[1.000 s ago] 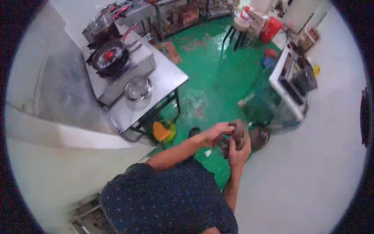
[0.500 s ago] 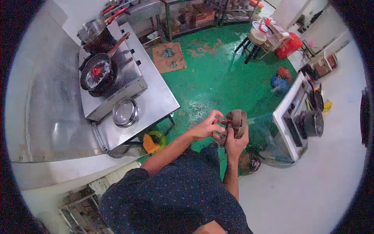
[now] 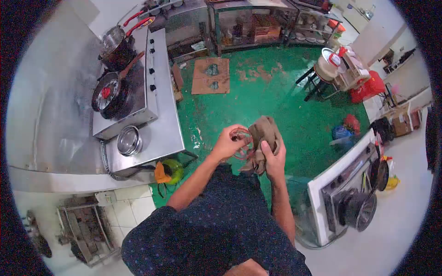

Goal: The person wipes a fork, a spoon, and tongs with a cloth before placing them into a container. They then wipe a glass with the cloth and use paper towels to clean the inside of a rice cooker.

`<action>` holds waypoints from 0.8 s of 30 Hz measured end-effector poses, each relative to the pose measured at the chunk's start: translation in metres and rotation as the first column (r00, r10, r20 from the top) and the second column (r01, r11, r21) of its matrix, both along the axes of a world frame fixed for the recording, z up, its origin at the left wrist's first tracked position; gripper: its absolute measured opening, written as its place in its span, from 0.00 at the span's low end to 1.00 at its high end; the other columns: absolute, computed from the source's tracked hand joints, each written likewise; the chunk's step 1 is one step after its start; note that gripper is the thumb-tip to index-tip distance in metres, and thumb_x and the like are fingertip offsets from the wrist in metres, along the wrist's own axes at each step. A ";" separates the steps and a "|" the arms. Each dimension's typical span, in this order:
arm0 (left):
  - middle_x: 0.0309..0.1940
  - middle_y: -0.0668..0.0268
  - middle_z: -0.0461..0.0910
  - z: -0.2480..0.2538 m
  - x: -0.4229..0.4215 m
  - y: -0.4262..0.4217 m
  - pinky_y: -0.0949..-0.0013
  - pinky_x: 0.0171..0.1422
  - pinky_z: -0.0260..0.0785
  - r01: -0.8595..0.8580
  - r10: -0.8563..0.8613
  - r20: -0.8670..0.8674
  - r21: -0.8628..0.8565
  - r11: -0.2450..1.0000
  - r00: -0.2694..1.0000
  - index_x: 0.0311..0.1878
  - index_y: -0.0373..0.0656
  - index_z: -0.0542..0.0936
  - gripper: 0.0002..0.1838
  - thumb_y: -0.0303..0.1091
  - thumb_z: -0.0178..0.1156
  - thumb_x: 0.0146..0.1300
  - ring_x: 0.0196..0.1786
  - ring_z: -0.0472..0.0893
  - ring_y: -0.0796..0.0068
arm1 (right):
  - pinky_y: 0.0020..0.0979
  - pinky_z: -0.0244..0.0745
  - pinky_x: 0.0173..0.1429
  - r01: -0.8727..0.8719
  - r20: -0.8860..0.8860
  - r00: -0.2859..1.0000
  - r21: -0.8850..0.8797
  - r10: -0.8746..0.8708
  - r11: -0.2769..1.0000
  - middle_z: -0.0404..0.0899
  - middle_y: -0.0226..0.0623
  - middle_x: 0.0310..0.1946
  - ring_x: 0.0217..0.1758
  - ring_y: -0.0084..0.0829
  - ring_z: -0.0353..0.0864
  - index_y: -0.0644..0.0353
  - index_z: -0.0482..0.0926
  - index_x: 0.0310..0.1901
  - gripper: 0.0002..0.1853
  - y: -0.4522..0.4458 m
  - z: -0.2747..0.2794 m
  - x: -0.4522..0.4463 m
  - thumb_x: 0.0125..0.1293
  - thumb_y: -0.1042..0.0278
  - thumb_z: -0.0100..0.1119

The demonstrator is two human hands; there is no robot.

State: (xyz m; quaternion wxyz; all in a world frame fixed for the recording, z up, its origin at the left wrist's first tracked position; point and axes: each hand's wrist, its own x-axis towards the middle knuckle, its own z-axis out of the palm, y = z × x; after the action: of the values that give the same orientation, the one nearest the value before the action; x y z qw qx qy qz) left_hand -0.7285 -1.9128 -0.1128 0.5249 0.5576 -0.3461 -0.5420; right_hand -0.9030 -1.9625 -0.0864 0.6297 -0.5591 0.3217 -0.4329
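Observation:
My left hand [image 3: 230,142] has its fingers curled round a pair of thin-rimmed glasses [image 3: 244,149], which look reddish at the rim. Close against them on the right is a crumpled brown cloth [image 3: 264,135]. My right hand [image 3: 274,158] grips this cloth, thumb on top, and part of it hangs down between the two hands. Both hands are in front of my body, above the green floor.
A steel table [image 3: 161,133] on the left bears a stove with a pan [image 3: 106,94] and steel bowls [image 3: 129,140]. Flattened cardboard [image 3: 211,76] lies on the green floor [image 3: 258,101]. At the right stands a white-edged counter [image 3: 317,198] with a dark pot [image 3: 359,209].
The view has turned, so the stove table now stands more upright at the left. My hands have drawn slightly apart, and the cloth has opened out and hangs lower.

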 end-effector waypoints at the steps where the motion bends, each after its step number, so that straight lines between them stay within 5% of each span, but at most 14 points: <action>1: 0.43 0.66 0.82 -0.001 -0.008 -0.009 0.70 0.39 0.78 -0.029 0.029 -0.010 -0.041 0.999 1.000 0.55 0.41 0.75 0.21 0.20 0.62 0.57 0.43 0.81 0.76 | 0.34 0.69 0.64 -0.034 -0.020 0.999 0.017 0.034 0.999 0.75 0.40 0.58 0.59 0.30 0.75 0.66 0.69 0.64 0.27 -0.014 -0.001 -0.007 0.67 0.64 0.63; 3: 0.47 0.65 0.81 -0.002 -0.024 -0.030 0.70 0.36 0.78 -0.078 0.076 -0.024 -0.133 0.988 0.997 0.57 0.42 0.73 0.24 0.18 0.61 0.55 0.43 0.81 0.76 | 0.34 0.69 0.65 -0.091 -0.051 0.994 0.040 0.093 0.995 0.75 0.40 0.58 0.59 0.31 0.75 0.66 0.68 0.64 0.27 -0.038 -0.001 -0.018 0.68 0.63 0.62; 6: 0.48 0.66 0.78 -0.008 -0.037 -0.069 0.71 0.36 0.76 -0.110 0.081 -0.309 -0.077 0.991 0.947 0.59 0.44 0.70 0.28 0.17 0.60 0.54 0.41 0.80 0.75 | 0.34 0.69 0.65 -0.089 -0.005 0.996 0.053 0.090 0.995 0.75 0.40 0.58 0.59 0.32 0.74 0.66 0.68 0.64 0.27 -0.078 -0.008 -0.023 0.69 0.61 0.61; 9: 0.48 0.68 0.76 0.007 -0.040 -0.106 0.69 0.42 0.76 -0.191 0.246 -0.356 0.181 0.965 0.902 0.58 0.46 0.68 0.28 0.17 0.61 0.54 0.40 0.79 0.71 | 0.35 0.68 0.65 -0.078 -0.051 0.995 0.115 0.084 0.990 0.75 0.41 0.57 0.59 0.33 0.74 0.67 0.68 0.63 0.26 -0.114 -0.006 -0.017 0.70 0.60 0.60; 10: 0.47 0.67 0.74 -0.006 -0.039 -0.120 0.67 0.47 0.75 -0.233 0.285 -0.384 0.177 0.956 0.878 0.57 0.45 0.67 0.26 0.18 0.61 0.54 0.43 0.78 0.69 | 0.36 0.68 0.63 -0.019 -0.098 0.995 0.028 0.021 0.999 0.75 0.41 0.54 0.57 0.34 0.74 0.67 0.71 0.60 0.25 -0.126 -0.008 -0.012 0.67 0.61 0.63; 16: 0.42 0.67 0.75 -0.064 -0.032 -0.233 0.72 0.36 0.74 -0.441 0.409 -0.274 -0.063 0.895 0.870 0.52 0.49 0.68 0.20 0.19 0.58 0.58 0.43 0.78 0.75 | 0.37 0.68 0.61 0.032 -0.256 0.961 -0.273 -0.105 0.962 0.72 0.44 0.50 0.53 0.40 0.74 0.67 0.74 0.53 0.24 -0.212 -0.011 0.007 0.60 0.63 0.68; 22: 0.49 0.69 0.69 -0.036 0.011 -0.338 0.63 0.40 0.71 -0.277 0.215 -0.686 0.020 0.961 0.695 0.52 0.51 0.67 0.21 0.42 0.63 0.61 0.50 0.72 0.73 | 0.39 0.68 0.60 0.050 -0.308 0.937 -0.343 -0.163 0.938 0.72 0.45 0.50 0.54 0.42 0.73 0.66 0.74 0.54 0.23 -0.326 0.000 0.045 0.60 0.64 0.67; 24: 0.50 0.69 0.67 -0.035 0.031 -0.367 0.60 0.42 0.71 -0.266 0.220 -0.576 0.005 0.964 0.787 0.53 0.51 0.66 0.24 0.48 0.64 0.59 0.51 0.71 0.72 | 0.38 0.69 0.60 -0.035 -0.330 0.938 -0.394 -0.106 0.918 0.72 0.45 0.50 0.54 0.42 0.73 0.66 0.75 0.54 0.23 -0.359 0.007 0.062 0.60 0.65 0.67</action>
State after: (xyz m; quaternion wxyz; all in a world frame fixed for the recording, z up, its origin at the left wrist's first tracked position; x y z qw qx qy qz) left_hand -0.6977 -2.2801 -0.1477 0.6906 0.3885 -0.1184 -0.5985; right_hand -0.8405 -2.3210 -0.0793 0.4300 -0.7354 0.3436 -0.3954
